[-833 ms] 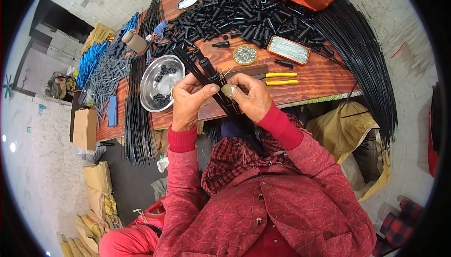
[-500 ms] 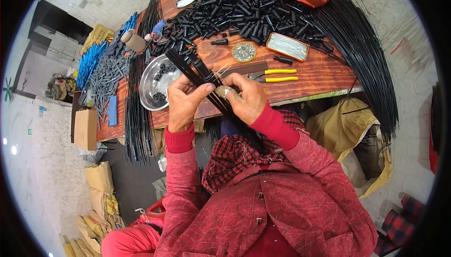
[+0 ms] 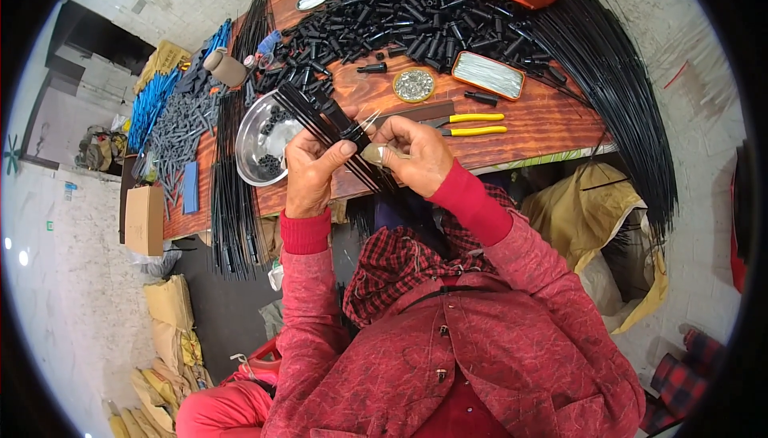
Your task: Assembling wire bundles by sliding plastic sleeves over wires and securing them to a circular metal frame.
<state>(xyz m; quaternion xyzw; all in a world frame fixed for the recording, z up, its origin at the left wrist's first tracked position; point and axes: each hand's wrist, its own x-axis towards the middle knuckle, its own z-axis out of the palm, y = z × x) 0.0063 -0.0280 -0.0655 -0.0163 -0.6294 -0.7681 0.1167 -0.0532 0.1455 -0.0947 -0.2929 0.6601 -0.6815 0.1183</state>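
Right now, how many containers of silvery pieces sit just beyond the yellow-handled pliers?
2: a round dish beyond the right hand and a rectangular tray to the dish's right; more could be hidden.

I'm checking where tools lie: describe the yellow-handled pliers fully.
The pliers lie on the wood-grained table, beyond the right hand. Two yellow grips, plastic or rubber by appearance, point right with a gap between; the dark, metal-looking head points left, its shape hard to make out. No hand holds them.

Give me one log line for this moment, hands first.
left hand: holding black rods | right hand: at the rods, thumb covered | left side: clear bowl | right side: yellow-handled pliers
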